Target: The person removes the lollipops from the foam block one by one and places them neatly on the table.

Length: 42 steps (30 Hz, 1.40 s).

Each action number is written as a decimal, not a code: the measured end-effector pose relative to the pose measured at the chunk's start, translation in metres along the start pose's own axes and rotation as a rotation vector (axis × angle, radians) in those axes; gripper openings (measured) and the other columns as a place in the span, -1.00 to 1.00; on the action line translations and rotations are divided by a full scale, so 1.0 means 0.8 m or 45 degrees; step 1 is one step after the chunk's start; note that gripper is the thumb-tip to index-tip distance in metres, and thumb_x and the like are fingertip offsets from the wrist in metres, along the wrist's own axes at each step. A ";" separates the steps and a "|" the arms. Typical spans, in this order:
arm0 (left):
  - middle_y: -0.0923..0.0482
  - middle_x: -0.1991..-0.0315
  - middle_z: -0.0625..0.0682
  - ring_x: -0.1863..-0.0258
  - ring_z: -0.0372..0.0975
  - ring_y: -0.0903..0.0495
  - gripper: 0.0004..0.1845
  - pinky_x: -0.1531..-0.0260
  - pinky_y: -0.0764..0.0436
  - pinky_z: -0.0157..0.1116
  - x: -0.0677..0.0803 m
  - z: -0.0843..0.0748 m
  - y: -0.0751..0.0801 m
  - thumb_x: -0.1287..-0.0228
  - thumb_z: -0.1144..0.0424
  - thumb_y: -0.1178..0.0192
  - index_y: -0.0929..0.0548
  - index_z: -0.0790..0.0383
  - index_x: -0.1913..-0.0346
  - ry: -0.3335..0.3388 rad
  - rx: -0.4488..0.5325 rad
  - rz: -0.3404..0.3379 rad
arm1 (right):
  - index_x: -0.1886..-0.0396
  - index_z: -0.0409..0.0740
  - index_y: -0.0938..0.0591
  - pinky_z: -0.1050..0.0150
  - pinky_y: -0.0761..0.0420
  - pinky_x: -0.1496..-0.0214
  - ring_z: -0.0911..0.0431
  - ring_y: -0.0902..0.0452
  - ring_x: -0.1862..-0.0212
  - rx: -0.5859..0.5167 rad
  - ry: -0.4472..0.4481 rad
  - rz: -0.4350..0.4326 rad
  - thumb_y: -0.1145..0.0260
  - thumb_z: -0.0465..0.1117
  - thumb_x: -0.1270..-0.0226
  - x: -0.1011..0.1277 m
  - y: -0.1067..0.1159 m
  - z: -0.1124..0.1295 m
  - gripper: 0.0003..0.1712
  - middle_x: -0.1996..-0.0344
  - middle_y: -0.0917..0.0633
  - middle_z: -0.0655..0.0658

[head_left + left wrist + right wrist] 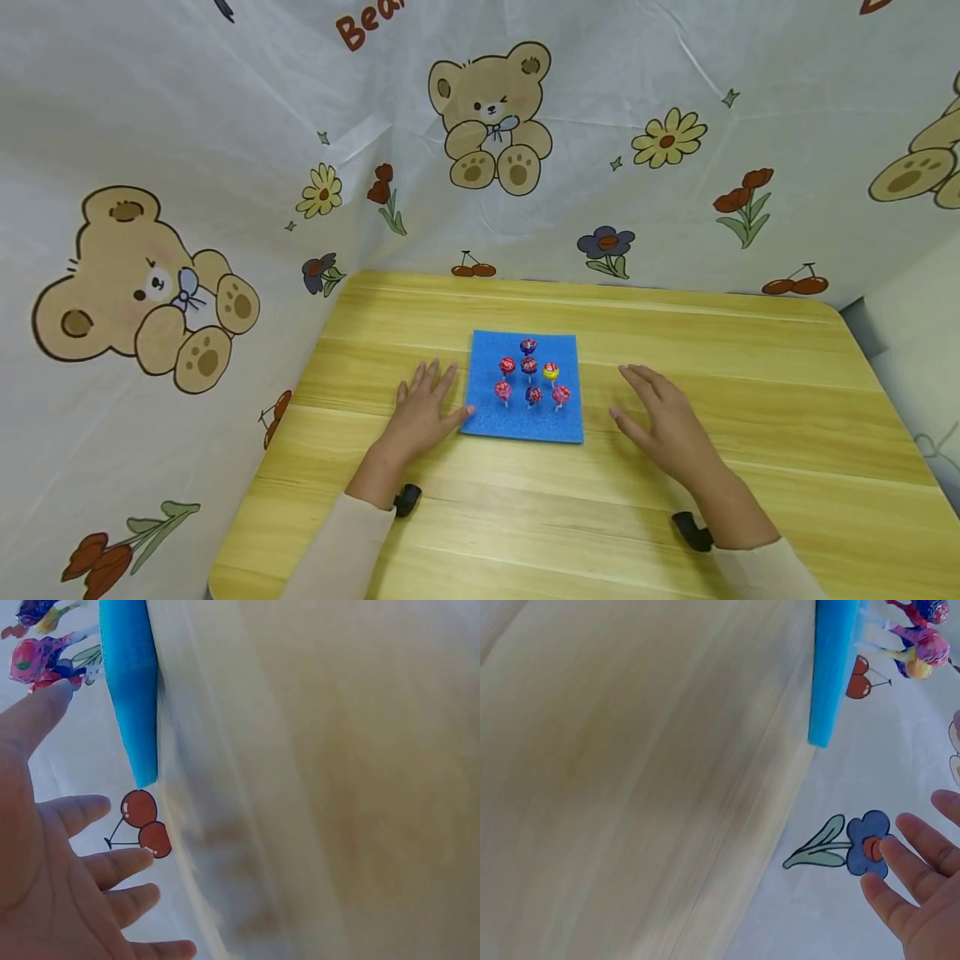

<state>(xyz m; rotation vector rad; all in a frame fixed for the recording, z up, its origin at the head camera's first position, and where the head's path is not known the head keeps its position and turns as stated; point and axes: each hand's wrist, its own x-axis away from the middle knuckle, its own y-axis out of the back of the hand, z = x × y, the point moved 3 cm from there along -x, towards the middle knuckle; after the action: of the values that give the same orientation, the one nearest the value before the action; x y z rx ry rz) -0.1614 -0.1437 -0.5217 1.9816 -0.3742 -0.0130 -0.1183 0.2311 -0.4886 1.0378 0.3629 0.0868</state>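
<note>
A square blue foam board (487,422) lies on the table with several wrapped lollipops standing upright in it on their sticks. Among them are a yellow lollipop (551,372), a red one (507,366) and a pink one (503,390); others are dark purple. Left of the board is my left hand (420,417), fingers spread and holding nothing. Its thumb tip overlaps the board's left edge in the head view; whether it touches, I cannot tell. My right hand (669,429) is apart from the board on its right, fingers extended, palm (937,922) bare.
The light wood table (540,517) spreads around the board. A white cloth (600,75) printed with bears, flowers and cherries hangs behind and at the left. Each wrist carries a small black camera mount, such as the left mount (407,500).
</note>
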 end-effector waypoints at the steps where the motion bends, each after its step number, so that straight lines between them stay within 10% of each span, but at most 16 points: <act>1: 0.14 -0.66 0.17 -0.66 0.10 0.27 -0.05 -0.51 0.17 0.35 0.000 0.000 -0.001 -0.36 -0.43 -0.03 0.00 -0.10 -0.65 0.008 -0.004 0.006 | -0.52 -0.17 -0.33 -0.38 -0.42 -0.30 -0.33 -0.34 -0.38 -0.011 -0.011 0.017 -0.44 -0.09 -0.33 0.000 -0.001 0.002 -0.17 -0.39 -0.42 -0.34; 42: 0.17 -0.66 0.20 -0.66 0.15 0.25 -0.11 -0.48 0.22 0.39 -0.012 0.001 -0.010 -0.35 -0.40 -0.07 -0.23 0.01 -0.58 0.109 0.003 0.099 | -0.30 -0.10 -0.56 -0.14 -0.59 -0.27 -0.14 -0.56 -0.27 -0.235 -0.066 0.202 -0.36 -0.10 -0.42 -0.038 -0.041 0.070 -0.50 -0.19 -0.59 -0.14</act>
<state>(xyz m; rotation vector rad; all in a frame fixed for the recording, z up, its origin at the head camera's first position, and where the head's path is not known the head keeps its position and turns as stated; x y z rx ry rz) -0.1685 -0.1386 -0.5301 1.9616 -0.3951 0.1211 -0.1315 0.1608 -0.4838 0.8829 0.2204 0.2308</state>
